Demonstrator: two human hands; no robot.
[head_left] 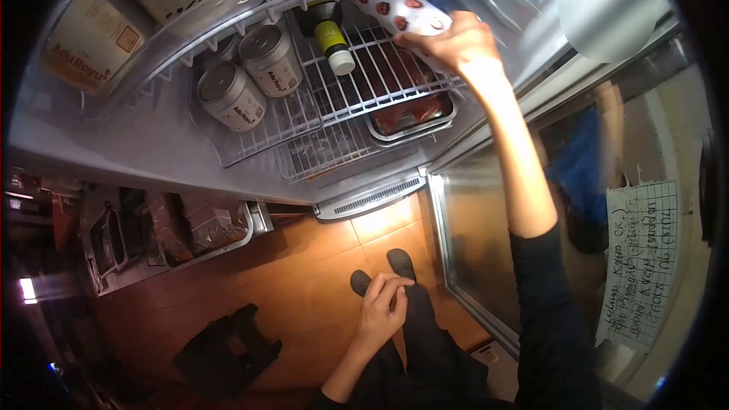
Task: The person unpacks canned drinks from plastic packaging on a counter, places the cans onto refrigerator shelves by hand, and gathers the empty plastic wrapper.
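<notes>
My right hand (461,44) reaches into the fridge and grips the end of a white packet with dark red spots (395,6), at the upper wire shelf. Beside the packet lies a dark bottle with a yellow-green label and white cap (334,42). My left hand (382,311) hangs low before my legs, away from the shelves. Its fingers are curled in and I see nothing in them.
Lidded tubs (232,99) stand left on the wire shelf (380,91). A metal tray of reddish food (412,116) sits lower. The glass door (478,235) stands open at right, with a handwritten sheet (639,266). A black crate-like object (220,353) lies on the tiled floor.
</notes>
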